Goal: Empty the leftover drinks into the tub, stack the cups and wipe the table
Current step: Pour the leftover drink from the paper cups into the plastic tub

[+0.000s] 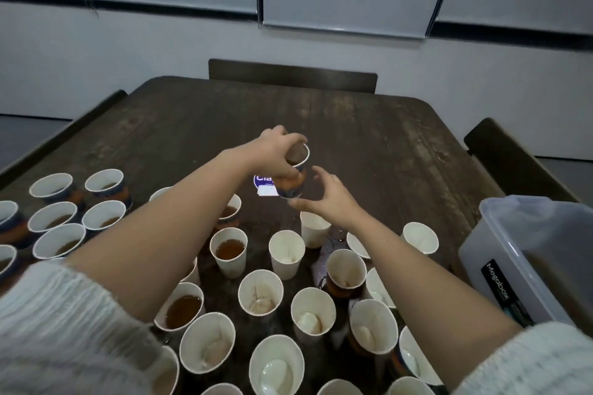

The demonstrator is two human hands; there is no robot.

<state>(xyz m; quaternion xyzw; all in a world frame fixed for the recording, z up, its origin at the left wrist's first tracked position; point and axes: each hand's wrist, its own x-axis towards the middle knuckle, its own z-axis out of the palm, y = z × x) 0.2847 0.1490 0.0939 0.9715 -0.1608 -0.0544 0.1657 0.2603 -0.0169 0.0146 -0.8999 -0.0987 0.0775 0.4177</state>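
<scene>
White knitted sleeves (pixel 64 324) filled the bottom corners, both forearms reaching forward over a crowd of paper cups. Nearest stood emptied cups (pixel 276 365) with pale residue at their bottoms, spread across the near middle and right of the dark wooden table (pixel 369 125). Among them, just left of centre, two cups still held brown drink (pixel 183 309), and one more (pixel 229 250) stood a little farther on. To the left a cluster of cups (pixel 59 218) with shallow brown liquid sat together, well apart from the translucent plastic tub (pixel 513 234) at the right edge, which held brown liquid and carried a black label.

Farther out, over the table's centre, the left hand (pixel 276 151) gripped a patterned cup (pixel 296 170) from above, fingers closed around its rim, the cup lifted and tilted. The right hand (pixel 324 199) was open just beside and below it, fingers spread, thumb near the cup's base. A blue-and-white sticker (pixel 264 184) lay on the table beneath.

Beyond stood dark chairs (pixel 292 74) and a pale wall (pixel 192 42).
</scene>
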